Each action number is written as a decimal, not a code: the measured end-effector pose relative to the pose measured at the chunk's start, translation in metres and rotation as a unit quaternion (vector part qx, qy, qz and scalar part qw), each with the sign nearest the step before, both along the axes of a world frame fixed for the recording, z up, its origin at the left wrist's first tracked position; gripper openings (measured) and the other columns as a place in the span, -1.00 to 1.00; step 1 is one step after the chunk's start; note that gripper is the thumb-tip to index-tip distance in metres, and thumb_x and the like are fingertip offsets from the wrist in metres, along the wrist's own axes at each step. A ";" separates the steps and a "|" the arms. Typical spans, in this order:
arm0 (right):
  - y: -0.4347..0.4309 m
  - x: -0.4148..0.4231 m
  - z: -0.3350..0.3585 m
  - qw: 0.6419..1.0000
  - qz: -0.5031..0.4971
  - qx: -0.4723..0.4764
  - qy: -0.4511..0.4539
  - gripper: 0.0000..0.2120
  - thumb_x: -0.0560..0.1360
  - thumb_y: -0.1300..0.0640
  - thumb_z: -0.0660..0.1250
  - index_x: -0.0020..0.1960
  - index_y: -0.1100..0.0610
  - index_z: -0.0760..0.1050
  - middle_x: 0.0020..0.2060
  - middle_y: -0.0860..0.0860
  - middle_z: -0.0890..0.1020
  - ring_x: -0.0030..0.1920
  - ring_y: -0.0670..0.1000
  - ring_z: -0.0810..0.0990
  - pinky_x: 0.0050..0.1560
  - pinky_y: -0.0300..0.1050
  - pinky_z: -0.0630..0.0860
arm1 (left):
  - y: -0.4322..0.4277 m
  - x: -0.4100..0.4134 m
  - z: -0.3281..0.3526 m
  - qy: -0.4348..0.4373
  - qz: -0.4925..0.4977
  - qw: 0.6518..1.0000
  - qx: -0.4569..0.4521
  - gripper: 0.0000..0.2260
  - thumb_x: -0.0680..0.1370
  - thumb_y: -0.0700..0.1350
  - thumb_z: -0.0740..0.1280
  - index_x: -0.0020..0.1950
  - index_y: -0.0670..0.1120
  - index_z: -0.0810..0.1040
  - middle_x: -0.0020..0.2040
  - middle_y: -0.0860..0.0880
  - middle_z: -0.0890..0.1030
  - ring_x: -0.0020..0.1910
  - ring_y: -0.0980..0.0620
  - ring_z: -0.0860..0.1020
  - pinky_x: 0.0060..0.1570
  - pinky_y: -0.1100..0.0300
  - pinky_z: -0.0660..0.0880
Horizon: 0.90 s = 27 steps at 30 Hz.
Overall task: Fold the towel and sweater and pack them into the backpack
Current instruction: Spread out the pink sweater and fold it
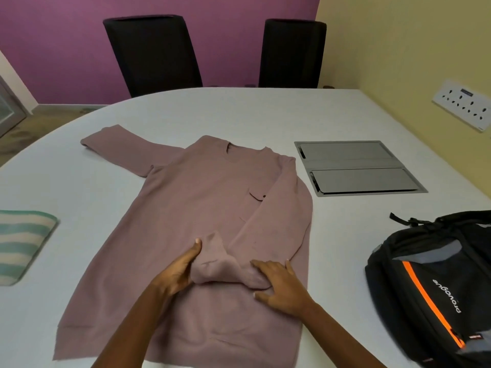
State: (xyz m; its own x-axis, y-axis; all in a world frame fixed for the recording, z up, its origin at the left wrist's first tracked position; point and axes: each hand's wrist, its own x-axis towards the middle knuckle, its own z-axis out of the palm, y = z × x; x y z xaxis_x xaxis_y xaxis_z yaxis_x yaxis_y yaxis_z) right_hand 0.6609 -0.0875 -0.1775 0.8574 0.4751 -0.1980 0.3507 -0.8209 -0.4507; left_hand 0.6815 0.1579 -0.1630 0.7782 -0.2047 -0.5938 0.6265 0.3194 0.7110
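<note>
left fingers grip sweater cuff, right fingers press it, backpack well right

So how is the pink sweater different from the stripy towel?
The sweater is plain pink; the towel has green and cream stripes. The sweater lies spread mid-table; the towel sits at the left edge. The left hand and right hand touch the sweater, not the towel. Both lie on the table.
</note>
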 end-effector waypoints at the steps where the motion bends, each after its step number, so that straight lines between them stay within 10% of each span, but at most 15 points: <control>1: 0.006 -0.004 0.001 1.000 -0.016 0.009 -0.005 -0.28 0.31 -0.29 -0.01 0.42 -0.06 0.24 0.29 -0.06 0.42 0.33 -0.05 0.32 0.46 0.03 -0.10 | -0.002 -0.003 0.000 0.007 -0.009 1.000 0.009 -0.53 0.61 0.12 -0.01 -0.01 -0.18 0.55 -0.23 -0.10 0.70 -0.28 0.04 0.68 -0.33 0.26 0.60; 5: 0.023 -0.026 -0.013 0.991 -0.066 -0.002 -0.119 -0.62 0.30 -0.09 0.07 -0.05 -0.11 0.59 -0.15 -0.13 0.59 -0.02 -0.14 0.47 0.13 -0.02 0.44 | 0.003 -0.011 -0.002 0.022 -0.106 0.991 0.077 -0.28 0.57 0.24 -0.16 -0.16 -0.24 0.61 -0.37 -0.13 0.65 -0.40 0.02 0.64 -0.37 0.28 0.57; 8: 0.028 -0.044 -0.023 0.984 -0.098 0.025 -0.150 -0.81 0.31 -0.01 0.17 -0.17 -0.15 0.52 -0.24 -0.19 0.55 -0.16 -0.17 0.49 -0.03 -0.22 0.29 | 0.004 -0.016 -0.008 0.013 -0.138 0.965 0.221 -0.49 0.61 0.17 -0.02 -0.15 -0.13 0.56 -0.35 -0.07 0.55 -0.45 0.05 0.51 -0.40 0.29 0.47; 11: 0.030 -0.055 -0.026 0.979 -0.120 0.037 -0.162 -0.85 0.33 0.01 0.19 -0.13 -0.13 0.49 -0.17 -0.14 0.57 -0.08 -0.15 0.46 0.00 -0.22 0.37 | 0.002 -0.020 -0.025 -0.084 -0.109 0.911 0.390 -0.85 0.57 -0.06 0.28 -0.10 -0.12 0.50 -0.18 -0.08 0.51 -0.20 -0.06 0.50 -0.19 0.18 0.41; 15: 0.037 -0.067 -0.030 0.982 -0.150 -0.005 -0.118 -0.52 0.10 0.01 0.48 -0.04 -0.18 0.39 -0.04 -0.01 0.62 -0.06 -0.02 0.65 -0.18 -0.11 0.59 | -0.014 -0.033 -0.022 -0.129 -0.173 0.834 0.507 -0.71 0.50 -0.04 0.36 0.12 -0.18 0.46 0.05 -0.15 0.55 0.10 -0.13 0.54 0.04 0.16 0.43; 20: 0.047 -0.073 -0.024 0.976 -0.195 0.045 -0.081 -0.71 0.39 -0.05 0.10 -0.05 -0.06 0.56 0.20 0.12 0.53 0.20 0.12 0.54 0.10 -0.06 0.52 | -0.023 -0.040 -0.020 -0.085 -0.171 0.885 0.425 -0.78 0.53 -0.09 0.33 0.05 -0.23 0.51 0.11 -0.23 0.59 0.03 -0.13 0.57 0.04 0.12 0.48; 27: 0.036 -0.083 0.022 0.925 -0.273 0.215 -0.154 -0.75 0.52 0.16 0.12 0.02 0.13 0.56 0.27 -0.05 0.38 0.26 -0.10 0.35 0.24 -0.59 0.13 | -0.032 -0.054 -0.005 -0.014 -0.169 0.973 0.159 -0.72 0.60 -0.16 0.21 -0.32 -0.13 0.42 -0.56 0.04 0.51 -0.61 0.18 0.44 -0.59 0.38 0.38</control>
State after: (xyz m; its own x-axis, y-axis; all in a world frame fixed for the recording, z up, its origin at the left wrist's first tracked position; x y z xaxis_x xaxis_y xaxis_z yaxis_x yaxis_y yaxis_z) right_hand 0.5775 -0.0514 -0.1560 0.9770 -0.0681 0.2022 0.1022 -0.6823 -0.7239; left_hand 0.6277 0.1262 -0.1681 0.7149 -0.2613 -0.6486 0.6365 -0.1407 0.7583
